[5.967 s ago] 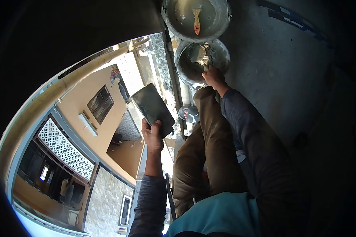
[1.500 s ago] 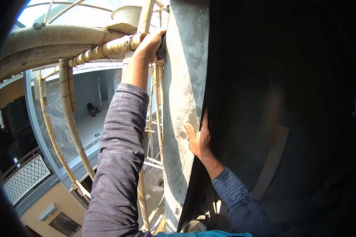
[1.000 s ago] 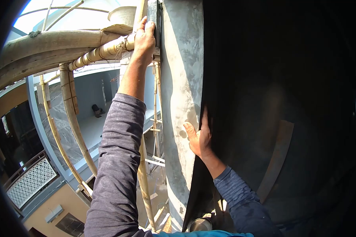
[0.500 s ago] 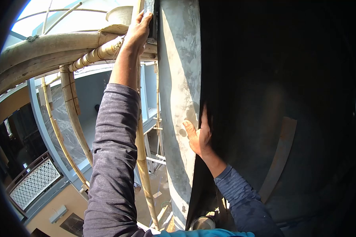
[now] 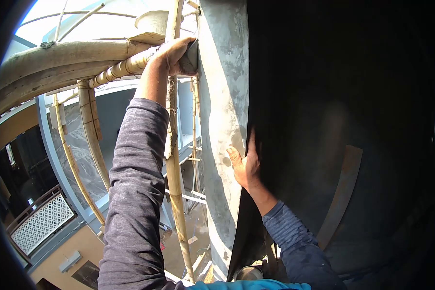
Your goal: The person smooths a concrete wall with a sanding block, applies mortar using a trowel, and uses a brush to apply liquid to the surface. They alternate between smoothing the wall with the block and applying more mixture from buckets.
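Observation:
A grey cement-plastered pillar runs upright through the middle, sunlit in part, with damp patches on its face. At its upper left edge is my left hand, closed on a dark grey flat tool pressed along the pillar's side. The tool's exact kind is partly hidden by the hand. Lower down, my right hand lies against the right edge of the pillar, thumb out on the lit face and fingers stretched along the shadowed side. It holds nothing.
Bamboo scaffold poles cross at the upper left, and an upright pole stands beside the pillar. A pale bucket sits above them. On the dark right side a flat strip leans. Below is a round pan.
My left hand has moved down along the pillar's left edge with the flat tool, which now shows turned against the side. My right hand stays in place on the pillar.

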Action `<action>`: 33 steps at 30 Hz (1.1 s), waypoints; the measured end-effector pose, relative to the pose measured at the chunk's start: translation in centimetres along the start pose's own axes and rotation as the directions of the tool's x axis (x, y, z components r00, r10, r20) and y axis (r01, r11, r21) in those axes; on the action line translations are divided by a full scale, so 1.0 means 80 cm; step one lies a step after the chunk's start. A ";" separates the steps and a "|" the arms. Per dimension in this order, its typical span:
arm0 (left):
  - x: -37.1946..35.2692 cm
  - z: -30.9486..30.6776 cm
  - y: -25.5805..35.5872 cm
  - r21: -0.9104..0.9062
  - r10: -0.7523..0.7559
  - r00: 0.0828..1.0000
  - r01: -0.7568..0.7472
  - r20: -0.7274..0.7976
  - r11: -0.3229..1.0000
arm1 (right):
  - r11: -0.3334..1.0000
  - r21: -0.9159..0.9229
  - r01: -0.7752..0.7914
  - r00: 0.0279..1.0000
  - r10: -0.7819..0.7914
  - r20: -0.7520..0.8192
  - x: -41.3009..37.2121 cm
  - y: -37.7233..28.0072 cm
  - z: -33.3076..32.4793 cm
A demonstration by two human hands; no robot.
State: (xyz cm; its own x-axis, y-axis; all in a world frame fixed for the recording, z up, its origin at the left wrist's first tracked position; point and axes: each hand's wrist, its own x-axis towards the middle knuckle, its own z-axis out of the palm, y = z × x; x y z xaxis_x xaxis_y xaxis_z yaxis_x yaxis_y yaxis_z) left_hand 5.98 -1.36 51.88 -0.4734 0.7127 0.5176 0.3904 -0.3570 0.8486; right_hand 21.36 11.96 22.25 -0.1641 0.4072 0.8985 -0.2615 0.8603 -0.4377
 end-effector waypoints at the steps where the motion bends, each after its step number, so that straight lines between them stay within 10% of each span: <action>1: -0.008 0.003 -0.005 -0.005 -0.038 0.999 0.037 -0.015 0.999 | 1.000 -0.001 0.001 1.000 -0.001 -0.002 0.000 0.001 0.000; 8: -0.068 -0.003 -0.081 0.070 -0.089 0.996 0.087 0.030 0.994 | 1.000 -0.022 -0.013 1.000 0.013 0.022 0.001 -0.007 -0.003; 10: -0.090 -0.014 -0.114 0.159 0.115 0.993 -0.113 -0.002 0.981 | 0.995 -0.006 0.095 0.995 -0.095 -0.015 0.004 0.001 0.001; 15: -0.218 0.001 -0.179 -0.439 0.159 0.974 -0.215 -0.162 0.872 | 0.991 0.060 0.120 0.991 -0.116 -0.070 -0.002 -0.019 -0.003; 18: -0.273 0.029 -0.216 -0.638 0.186 0.942 -0.327 -0.280 0.697 | 0.783 -0.260 0.565 0.767 -0.615 -0.182 -0.012 -0.023 -0.018; 22: -0.318 0.079 -0.219 -0.722 0.117 0.940 -0.321 -0.319 0.613 | 0.327 -0.375 0.868 0.410 -0.896 0.169 -0.057 -0.113 -0.039; 33: -0.306 0.123 -0.178 -0.567 0.162 0.934 -0.325 -0.318 0.757 | 0.125 -0.613 0.780 0.453 -0.789 0.416 0.002 -0.188 -0.073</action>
State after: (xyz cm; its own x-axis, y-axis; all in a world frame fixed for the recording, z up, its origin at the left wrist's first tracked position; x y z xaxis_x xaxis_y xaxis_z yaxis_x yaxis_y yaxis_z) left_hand 19.83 -7.77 26.08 -0.6302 0.4155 0.6559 0.0021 -0.8438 0.5366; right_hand 30.81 0.83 29.16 -0.2640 -0.6217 0.7374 0.4220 0.6131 0.6679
